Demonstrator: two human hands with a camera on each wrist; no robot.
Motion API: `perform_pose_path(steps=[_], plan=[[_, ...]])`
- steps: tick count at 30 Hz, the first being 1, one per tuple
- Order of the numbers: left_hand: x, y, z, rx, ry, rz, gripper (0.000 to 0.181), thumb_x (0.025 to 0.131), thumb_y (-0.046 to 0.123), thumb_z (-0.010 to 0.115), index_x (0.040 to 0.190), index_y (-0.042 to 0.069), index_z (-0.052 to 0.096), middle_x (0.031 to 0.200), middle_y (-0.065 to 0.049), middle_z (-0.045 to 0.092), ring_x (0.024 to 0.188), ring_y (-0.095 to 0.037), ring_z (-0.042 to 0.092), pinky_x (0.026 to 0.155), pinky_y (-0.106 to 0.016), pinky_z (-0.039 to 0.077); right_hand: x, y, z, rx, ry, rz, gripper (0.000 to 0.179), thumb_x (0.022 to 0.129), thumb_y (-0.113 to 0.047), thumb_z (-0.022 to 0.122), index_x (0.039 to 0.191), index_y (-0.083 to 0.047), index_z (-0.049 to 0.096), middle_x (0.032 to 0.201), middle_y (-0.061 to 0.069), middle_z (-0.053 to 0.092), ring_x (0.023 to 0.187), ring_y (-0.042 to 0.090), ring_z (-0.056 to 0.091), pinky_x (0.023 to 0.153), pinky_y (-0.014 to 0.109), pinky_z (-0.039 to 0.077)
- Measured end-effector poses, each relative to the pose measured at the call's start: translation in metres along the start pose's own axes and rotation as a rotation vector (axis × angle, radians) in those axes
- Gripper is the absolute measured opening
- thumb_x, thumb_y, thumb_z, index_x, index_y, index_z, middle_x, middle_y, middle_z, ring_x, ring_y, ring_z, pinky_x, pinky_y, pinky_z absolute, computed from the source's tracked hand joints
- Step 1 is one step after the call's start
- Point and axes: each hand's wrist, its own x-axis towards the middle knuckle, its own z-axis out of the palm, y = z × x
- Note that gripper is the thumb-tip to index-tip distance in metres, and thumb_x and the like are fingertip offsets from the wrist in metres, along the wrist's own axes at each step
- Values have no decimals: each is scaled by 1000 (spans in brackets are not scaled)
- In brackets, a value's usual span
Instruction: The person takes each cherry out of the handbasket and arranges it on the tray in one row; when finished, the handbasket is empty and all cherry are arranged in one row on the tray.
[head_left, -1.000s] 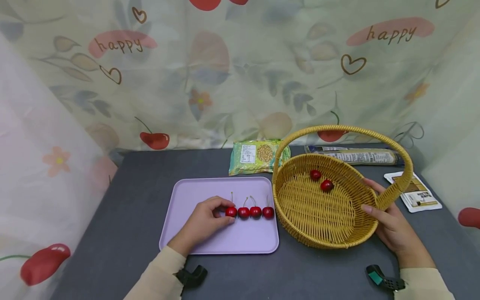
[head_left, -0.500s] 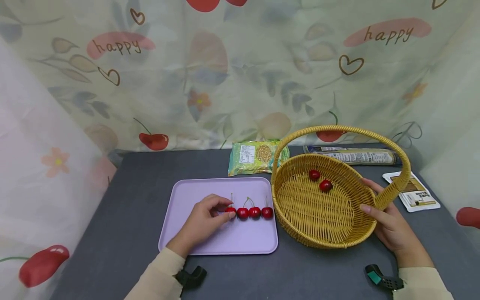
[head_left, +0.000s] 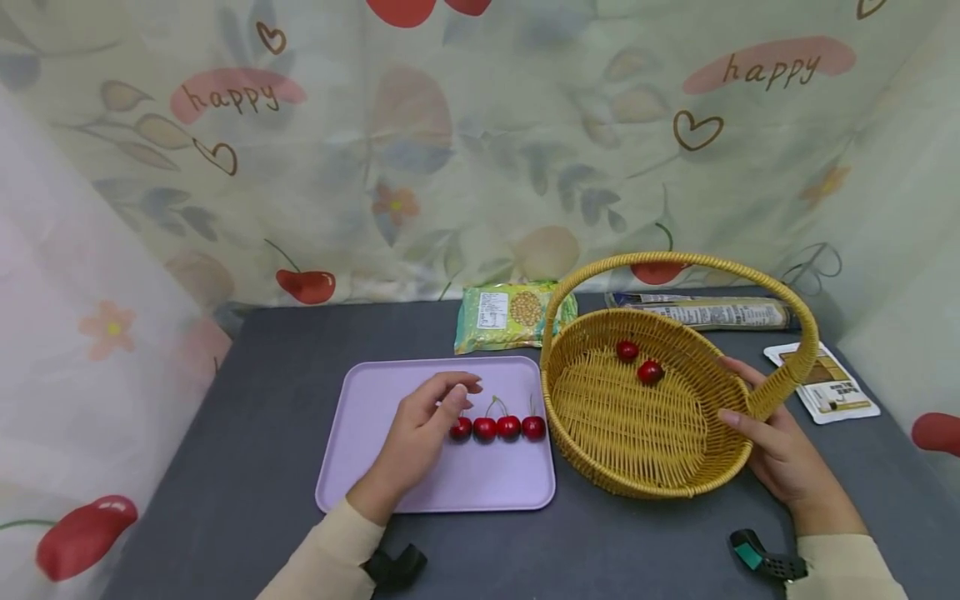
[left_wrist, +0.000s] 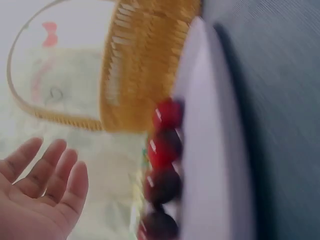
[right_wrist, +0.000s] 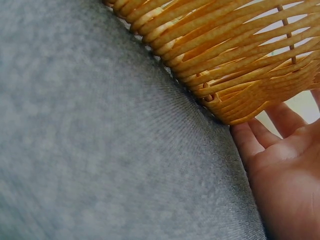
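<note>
Several red cherries with stems stand in a row on the lilac tray. My left hand is raised just left of the row, partly over the leftmost cherry in the head view. In the left wrist view its fingers are loosely bent, holding nothing, apart from the blurred cherries. To the right of the tray stands a yellow wicker basket with a tall handle. Two cherries lie inside it. My right hand grips the basket's right side, thumb over the rim, fingers round the outside.
Behind the tray lies a green and yellow packet. A long packet lies behind the basket, and a white and brown pouch on the right. Patterned cloth hangs behind the dark grey table.
My left hand has let go of the leftmost cherry and lifted off it, its fingers spreading. The cherry stays in the row. My right hand keeps its grip on the basket.
</note>
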Motion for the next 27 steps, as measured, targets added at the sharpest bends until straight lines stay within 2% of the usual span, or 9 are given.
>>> perform_pose_path(steps=[4, 6, 9, 13, 17, 22, 27], plan=[[11, 21, 18, -129, -89, 62, 36, 119, 20, 45, 141, 3, 67, 129, -13, 72, 110, -42, 66, 88, -55, 58, 0, 0, 0, -8, 3, -3, 72, 108, 13, 46, 172, -10, 27, 164, 10, 38, 140, 17, 54, 96, 35, 58], [19, 31, 28, -188, -130, 87, 41, 120, 23, 40, 144, 0, 64, 131, -16, 70, 110, -43, 66, 86, -55, 59, 0, 0, 0, -8, 1, 0, 72, 108, 13, 46, 172, -11, 27, 164, 9, 38, 140, 17, 54, 96, 35, 58], [29, 42, 41, -237, -172, 105, 51, 121, 35, 37, 148, -1, 60, 133, -19, 68, 113, -38, 67, 87, -51, 60, 0, 0, 0, -7, -4, 2, 71, 108, 13, 45, 172, -11, 26, 164, 10, 39, 140, 17, 54, 96, 35, 58], [45, 53, 58, -273, -230, 95, 63, 119, 50, 34, 151, 1, 57, 139, -19, 66, 117, -30, 67, 89, -49, 60, 0, 0, 0, -16, -5, 1, 71, 108, 12, 45, 173, -11, 26, 163, 10, 40, 140, 17, 54, 97, 35, 57], [66, 59, 78, -308, -286, 30, 67, 118, 55, 29, 155, 4, 54, 143, -16, 66, 117, -23, 68, 90, -45, 60, 0, 1, 0, -30, 1, 2, 72, 108, 12, 46, 173, -11, 26, 163, 10, 40, 140, 17, 53, 97, 33, 57], [95, 59, 105, -337, -306, -113, 66, 118, 57, 26, 156, 12, 55, 135, -6, 71, 112, -19, 71, 85, -40, 62, 0, 2, -1, -15, -8, 13, 72, 108, 12, 46, 173, -12, 27, 164, 9, 38, 141, 17, 53, 97, 35, 57], [123, 53, 129, -292, -322, -203, 72, 116, 62, 27, 158, 11, 53, 127, -2, 73, 107, -20, 72, 82, -42, 63, 1, 3, -2, 3, -13, -2, 72, 107, 14, 45, 172, -10, 26, 163, 11, 41, 140, 19, 55, 95, 36, 58]])
